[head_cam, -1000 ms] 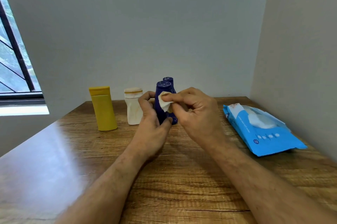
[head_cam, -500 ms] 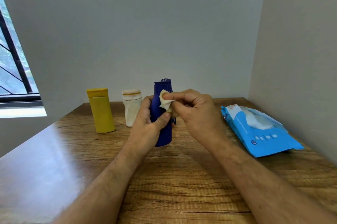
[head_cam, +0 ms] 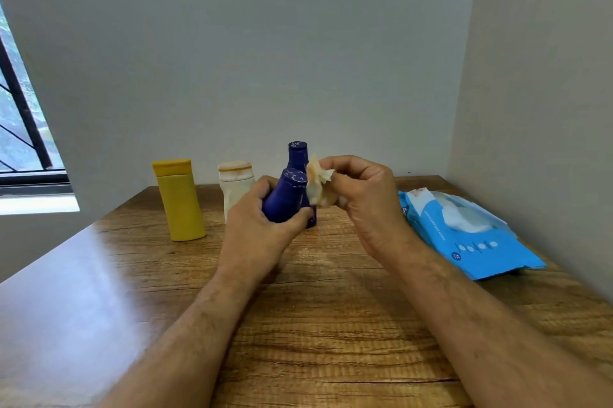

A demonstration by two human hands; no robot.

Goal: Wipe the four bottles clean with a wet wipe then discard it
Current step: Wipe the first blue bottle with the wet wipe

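Grey-white walls meet in a corner behind a wood-grain worktop (head_cam: pixel 331 324), and a dark-framed window (head_cam: pixel 23 129) shows at the far left.

Against the right wall, near the worktop's right edge, lies a blue plastic pack of wet wipes (head_cam: pixel 464 235); its top flap is open and a white wipe bulges out of the opening. Along the back edge stand three bottles, all capped, so what is in them cannot be seen: a tall yellow plastic bottle with a flat cap (head_cam: pixel 179 202) to the left, a squat cream-white plastic bottle with a stained cap (head_cam: pixel 234 182) just beside it, and a dark blue plastic bottle with a narrow neck (head_cam: pixel 298 155) in the middle, partly hidden by the hands.

A second dark blue plastic bottle (head_cam: pixel 287 197) is lifted off the worktop in the person's left hand (head_cam: pixel 258 228). That hand is curled firmly round the lower body, thumb across the front and fingers wrapped behind. This bottle is tilted: its long axis runs from the base in the palm up and to the right, with the scuffed cap pointing toward the back wall and the other hand.

The right hand (head_cam: pixel 361 198) is closed into a pinch, fingers bent, gripping a crumpled white wet wipe with brownish stains (head_cam: pixel 316 180). The wipe sits just beside the cap and shoulder of the held bottle, touching or very nearly so; I cannot tell which.
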